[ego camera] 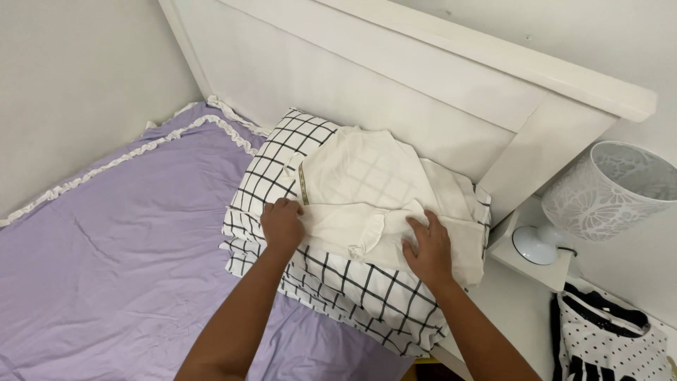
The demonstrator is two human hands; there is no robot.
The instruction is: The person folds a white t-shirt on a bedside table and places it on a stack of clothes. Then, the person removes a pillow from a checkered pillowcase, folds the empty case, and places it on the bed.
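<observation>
1. Cream garment [367,190] lying on the checked pillow [282,162], up by the headboard [395,85] of the bed [106,247].
2. Left hand [282,224] pinching its left edge.
3. Right hand [427,248] flat, open, pressing the fabric.
4. Looks partly folded, not neat yet.

Purple sheet [106,240] with white ruffled edging covers the mattress. White headboard [423,85] stands against the wall. White patterned lamp [599,197] occupies the bedside table [536,261]; polka-dot fabric [613,339] lies below.

Under the left hand [282,224] lies a white pillow [331,279] with a black grid pattern; under the right hand [428,247], a cream garment [367,183]. Left of both, the bed sheet [120,247] is lilac.
</observation>
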